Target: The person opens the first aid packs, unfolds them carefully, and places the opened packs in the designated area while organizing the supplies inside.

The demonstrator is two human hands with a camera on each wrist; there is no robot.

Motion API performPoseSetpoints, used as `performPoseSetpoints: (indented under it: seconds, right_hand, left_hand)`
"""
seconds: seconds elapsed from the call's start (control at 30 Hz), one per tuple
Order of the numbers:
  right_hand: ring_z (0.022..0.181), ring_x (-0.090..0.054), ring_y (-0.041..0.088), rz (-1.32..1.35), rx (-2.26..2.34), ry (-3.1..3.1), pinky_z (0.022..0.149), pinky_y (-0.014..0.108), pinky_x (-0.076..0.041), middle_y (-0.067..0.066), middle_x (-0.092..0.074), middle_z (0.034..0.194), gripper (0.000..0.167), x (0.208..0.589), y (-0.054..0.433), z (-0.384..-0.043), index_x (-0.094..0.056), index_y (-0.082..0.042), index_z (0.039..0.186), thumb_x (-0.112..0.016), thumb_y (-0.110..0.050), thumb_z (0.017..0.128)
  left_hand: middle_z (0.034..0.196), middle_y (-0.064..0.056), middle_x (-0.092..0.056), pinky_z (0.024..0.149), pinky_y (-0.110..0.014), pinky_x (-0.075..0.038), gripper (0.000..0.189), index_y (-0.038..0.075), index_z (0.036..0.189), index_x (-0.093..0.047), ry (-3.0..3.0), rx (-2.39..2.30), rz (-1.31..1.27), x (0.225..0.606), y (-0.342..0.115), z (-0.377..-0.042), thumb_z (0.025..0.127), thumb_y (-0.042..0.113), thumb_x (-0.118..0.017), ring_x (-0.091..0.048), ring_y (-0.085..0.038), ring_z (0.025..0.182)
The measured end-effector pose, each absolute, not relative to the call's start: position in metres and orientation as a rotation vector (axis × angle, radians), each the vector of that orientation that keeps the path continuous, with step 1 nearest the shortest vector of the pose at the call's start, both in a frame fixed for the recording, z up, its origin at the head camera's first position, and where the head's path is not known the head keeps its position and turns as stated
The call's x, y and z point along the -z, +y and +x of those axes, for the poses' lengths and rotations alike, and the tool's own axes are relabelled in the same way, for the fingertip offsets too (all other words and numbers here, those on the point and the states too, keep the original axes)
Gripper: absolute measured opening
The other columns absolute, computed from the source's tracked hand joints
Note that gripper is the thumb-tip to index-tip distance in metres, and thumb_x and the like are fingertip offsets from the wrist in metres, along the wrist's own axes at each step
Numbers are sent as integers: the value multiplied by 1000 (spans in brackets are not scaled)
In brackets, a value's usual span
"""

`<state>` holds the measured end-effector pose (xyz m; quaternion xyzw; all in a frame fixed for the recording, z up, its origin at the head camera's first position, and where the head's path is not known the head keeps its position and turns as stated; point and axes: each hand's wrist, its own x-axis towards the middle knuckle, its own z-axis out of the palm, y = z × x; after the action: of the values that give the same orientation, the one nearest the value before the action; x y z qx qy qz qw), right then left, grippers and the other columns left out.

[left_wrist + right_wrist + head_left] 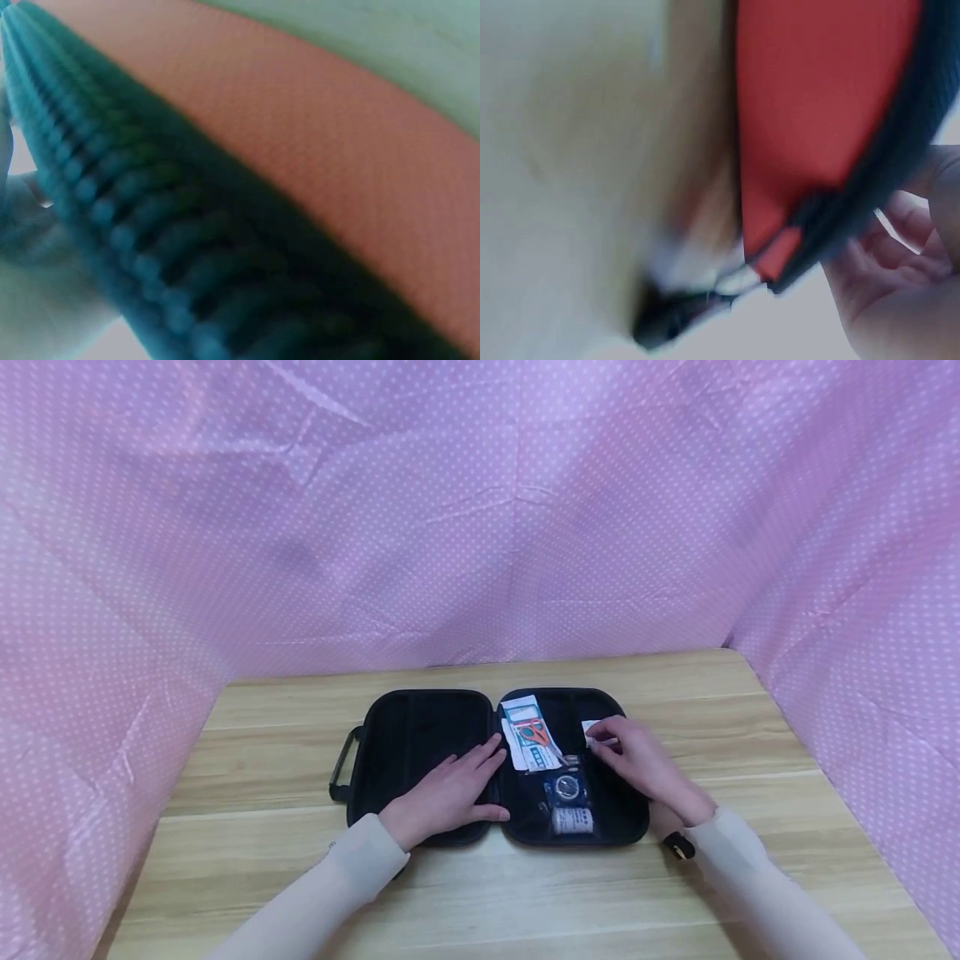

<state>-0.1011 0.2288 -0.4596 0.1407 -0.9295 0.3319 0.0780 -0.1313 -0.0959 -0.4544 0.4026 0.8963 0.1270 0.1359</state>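
A black-lined case lies open like a book, its left half (386,760) and right half (626,822) joined at a middle hinge. My left hand (453,789) rests on the left half beside the hinge, fingers stretched out. Over the right half, my right hand (637,756) pinches a small white packet (604,742) between thumb and fingers. Orange-handled scissors (534,732) lie on white and teal packets (536,760) near the hinge. Below them are a round item in blue wrapping (567,788) and a white wrapped roll (573,821). The right wrist view shows the case's red outside (817,97).
A carry handle (343,764) sticks out from the case's left side. A small black tab (679,845) sits by the right sleeve. The wooden table (510,902) is backed by a pink dotted curtain (480,527). Zipper teeth (165,232) fill much of the left wrist view.
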Motion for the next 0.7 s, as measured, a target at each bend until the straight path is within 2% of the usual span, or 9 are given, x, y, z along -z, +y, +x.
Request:
performPoseSetpoints:
  seconds: [0.17,0.27,0.4,0.7]
  right_hand:
    - [95,-69,37,388,-785,-2730,85,54,-55,19,-72,106,20,456,242,-104,-72,3,112,-75,1,92]
    - [111,-67,44,428,-698,-2733,96,59,-51,23,-72,115,27,456,248,-107,-71,5,118,-76,-1,92]
    - [124,-58,53,486,-611,-2789,104,64,-45,25,-70,123,35,455,252,-111,-70,7,123,-77,-6,91]
    - [133,-48,58,514,-480,-2929,106,69,-40,25,-65,134,38,455,255,-110,-71,5,124,-80,-11,90]
  left_hand:
    - [171,-8,-22,115,-58,-38,91,8,160,-39,2600,-362,1165,456,-97,-132,93,63,-66,-32,-26,153]
    - [171,-8,-21,115,-58,-38,91,8,160,-39,2598,-366,1166,456,-97,-132,93,63,-67,-32,-26,153]
    - [171,-8,-21,115,-58,-37,90,8,160,-39,2596,-374,1168,456,-97,-132,93,63,-67,-32,-27,153]
    - [172,-8,-21,115,-59,-37,91,9,160,-39,2594,-379,1166,456,-96,-133,93,63,-66,-33,-27,153]
